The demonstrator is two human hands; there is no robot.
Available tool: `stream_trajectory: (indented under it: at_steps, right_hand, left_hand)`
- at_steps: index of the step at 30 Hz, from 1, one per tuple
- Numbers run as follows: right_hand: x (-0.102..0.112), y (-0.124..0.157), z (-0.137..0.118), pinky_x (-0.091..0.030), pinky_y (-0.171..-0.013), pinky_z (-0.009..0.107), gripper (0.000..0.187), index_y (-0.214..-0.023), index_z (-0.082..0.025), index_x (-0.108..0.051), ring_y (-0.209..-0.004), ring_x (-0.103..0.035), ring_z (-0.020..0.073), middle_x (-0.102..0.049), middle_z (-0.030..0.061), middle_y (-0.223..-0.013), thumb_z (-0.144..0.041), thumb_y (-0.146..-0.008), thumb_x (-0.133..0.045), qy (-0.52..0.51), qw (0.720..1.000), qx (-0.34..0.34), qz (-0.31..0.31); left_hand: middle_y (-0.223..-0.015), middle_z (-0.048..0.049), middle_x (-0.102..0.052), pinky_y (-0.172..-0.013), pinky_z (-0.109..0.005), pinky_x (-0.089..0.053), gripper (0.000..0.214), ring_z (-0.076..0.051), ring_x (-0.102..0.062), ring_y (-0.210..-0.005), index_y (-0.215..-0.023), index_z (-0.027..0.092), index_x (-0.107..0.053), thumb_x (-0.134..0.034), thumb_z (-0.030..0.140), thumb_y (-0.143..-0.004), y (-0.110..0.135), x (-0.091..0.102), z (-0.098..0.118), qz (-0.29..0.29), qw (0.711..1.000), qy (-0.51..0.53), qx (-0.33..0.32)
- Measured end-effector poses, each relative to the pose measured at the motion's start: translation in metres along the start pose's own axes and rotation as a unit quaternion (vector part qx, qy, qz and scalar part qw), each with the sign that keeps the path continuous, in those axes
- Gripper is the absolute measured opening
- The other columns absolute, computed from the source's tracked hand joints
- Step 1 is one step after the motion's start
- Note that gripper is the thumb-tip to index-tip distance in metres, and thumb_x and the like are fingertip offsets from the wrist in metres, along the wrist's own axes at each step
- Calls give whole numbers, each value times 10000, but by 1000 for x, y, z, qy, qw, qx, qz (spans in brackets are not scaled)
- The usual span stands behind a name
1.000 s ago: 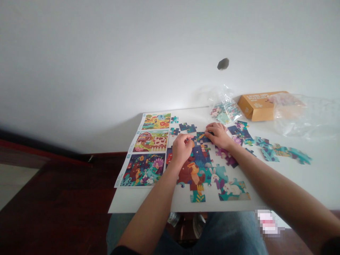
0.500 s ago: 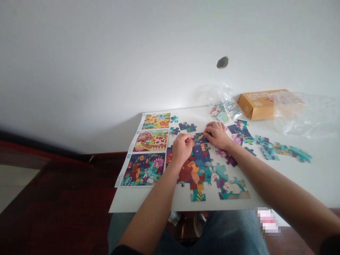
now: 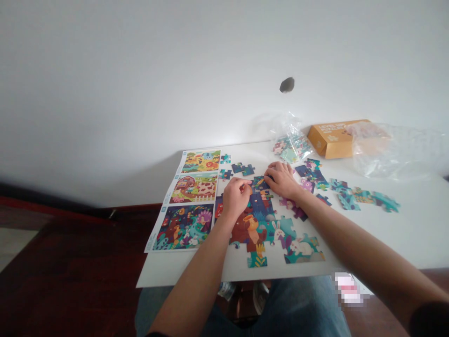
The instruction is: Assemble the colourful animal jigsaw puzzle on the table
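Observation:
A dark blue jigsaw puzzle piece lies at the top edge of a partly joined puzzle showing a bear and rabbits. My left hand is closed in a pinch at the piece's left side, the fingers curled. On the opposite side my right hand has its thumb and curved fingers on the piece's right edge. The fingertips partly cover where the piece meets its neighbours. A joined section with a white rabbit sits at the lower right of the puzzle.
A picture sheet with three scenes lies left of the puzzle. Loose dark pieces are beyond my hands, teal ones to the right. A plastic bag of pieces, an orange box and clear plastic stand near the wall.
The whole view has shifted slightly, so the table appears a little further left. Both hands stay at the same dark blue piece, with hardly any visible movement against the puzzle.

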State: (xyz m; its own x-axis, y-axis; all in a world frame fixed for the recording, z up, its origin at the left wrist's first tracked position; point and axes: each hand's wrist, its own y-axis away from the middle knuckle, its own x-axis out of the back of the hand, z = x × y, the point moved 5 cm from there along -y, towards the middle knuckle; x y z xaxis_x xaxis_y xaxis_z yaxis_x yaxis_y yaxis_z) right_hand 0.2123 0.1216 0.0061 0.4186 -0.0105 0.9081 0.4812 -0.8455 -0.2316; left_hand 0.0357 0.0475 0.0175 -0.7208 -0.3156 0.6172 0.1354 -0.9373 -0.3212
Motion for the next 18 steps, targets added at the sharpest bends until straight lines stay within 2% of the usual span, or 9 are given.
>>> stream_trajectory:
  at_steps: [18]
  right_hand:
    - [2, 3, 1, -277, -1060, 532, 311, -1086, -250, -683, -1229, -423, 318, -468, 154, -1276, -414, -980, -441, 14, 1000, 17, -1]
  left_hand:
    - [-975, -48, -719, -824, -292, -547, 248, -170, -682, -870, -914, 199, -754, -550, 70, -856, 2, 0, 3, -14, 1000, -12, -14]
